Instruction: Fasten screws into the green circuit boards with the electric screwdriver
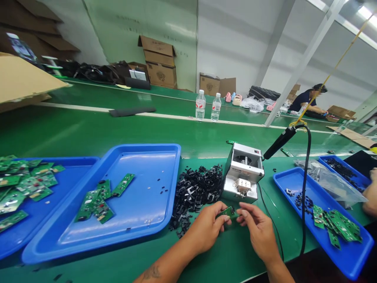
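Note:
My left hand (207,226) pinches a small green circuit board (227,212) by its left end. My right hand (257,228) is at the board's right end, its thumb and index finger pressed together; what lies between them is too small to name. Just behind my hands stands a white and silver machine (243,173) with a metal block on its front. A heap of small black parts (198,188) lies to the left of the machine, beside the board and my left hand.
On the left, a blue tray (118,157) holds several boards. Another blue tray (349,255) with boards and black parts lies right. A black cable (306,188) hangs from a tool (279,142). Two bottles (200,105) stand behind. A person's hand (371,194) shows at the right edge.

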### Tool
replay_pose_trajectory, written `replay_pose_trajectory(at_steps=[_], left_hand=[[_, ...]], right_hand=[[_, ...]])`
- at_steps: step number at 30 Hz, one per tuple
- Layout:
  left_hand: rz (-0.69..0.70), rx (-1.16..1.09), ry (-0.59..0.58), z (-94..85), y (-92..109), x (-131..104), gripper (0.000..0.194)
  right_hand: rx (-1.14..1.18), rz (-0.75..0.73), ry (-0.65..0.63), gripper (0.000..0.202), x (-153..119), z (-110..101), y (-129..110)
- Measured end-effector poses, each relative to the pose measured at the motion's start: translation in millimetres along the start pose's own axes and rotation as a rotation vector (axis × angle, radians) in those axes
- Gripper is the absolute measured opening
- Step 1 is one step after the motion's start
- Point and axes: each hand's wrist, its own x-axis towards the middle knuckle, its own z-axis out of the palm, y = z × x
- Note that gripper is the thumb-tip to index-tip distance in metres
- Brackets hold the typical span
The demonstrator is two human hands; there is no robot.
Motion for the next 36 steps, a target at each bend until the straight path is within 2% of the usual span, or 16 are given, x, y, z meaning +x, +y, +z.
replay_pose_trajectory(at_steps=[3,5,7,9,11,13,15,18,21,23,24,25,27,29,33,36], left_hand=[[-0.049,-0.168,0.071,-1.3,4.0,10.2,0.015],[-0.075,-0.261,0.121,0.0,8.2,18.4,0.019],[-0.115,-0.323,0.156,2.8,12.2,25.2,0.022],[-0.147,-0.360,0.173,6.0,14.5,29.6,0.025],[-0.151,-0.369,0.184,8.5,14.5,31.7,0.029],[-0.136,-0.370,0.198,10.1,12.7,32.4,0.034],[-0.121,-0.378,0.209,11.3,10.1,32.6,0.038],[-0.107,-0.399,0.220,13.0,7.3,32.7,0.040],[-0.102,-0.407,0.219,14.7,7.6,32.5,0.040],[-0.100,-0.414,0.220,15.2,8.9,31.9,0.040],[-0.099,-0.418,0.223,15.4,9.7,31.6,0.040],[-0.097,-0.420,0.228,15.4,10.3,31.4,0.039],[-0.097,-0.418,0.238,15.5,11.1,31.1,0.039],[-0.100,-0.416,0.238,15.7,11.4,31.4,0.038],[-0.100,-0.421,0.237,16.2,12.0,32.1,0.038],[-0.094,-0.425,0.241,16.0,13.4,31.8,0.039]], right_hand=[[-0.092,-0.233,0.349,0.045,24.2,-15.8,-19.4],[-0.098,-0.464,0.566,0.056,59.2,-30.3,-35.8],[-0.173,-0.541,0.719,0.081,105.9,-44.0,-50.6],[-0.202,-0.476,0.769,0.100,156.4,-53.3,-60.0],[-0.184,-0.429,0.769,0.104,201.3,-57.1,-63.1],[-0.164,-0.400,0.733,0.090,232.8,-58.2,-62.0],[-0.161,-0.398,0.702,0.072,246.3,-60.4,-60.0],[-0.192,-0.448,0.719,0.057,233.6,-70.1,-61.1],[-0.222,-0.528,0.802,0.057,195.7,-79.6,-71.1],[-0.181,-0.591,0.814,0.063,165.4,-77.5,-82.3],[-0.131,-0.623,0.775,0.066,150.2,-72.8,-88.5],[-0.034,-0.659,0.681,0.068,135.4,-65.5,-94.7],[0.115,-0.652,0.461,0.064,108.4,-44.9,-105.8],[0.175,-0.643,0.346,0.061,86.4,-20.5,-113.3],[0.204,-0.775,0.351,0.069,63.7,20.8,-115.0],[0.151,-0.865,0.380,0.066,64.7,36.0,-108.1]])
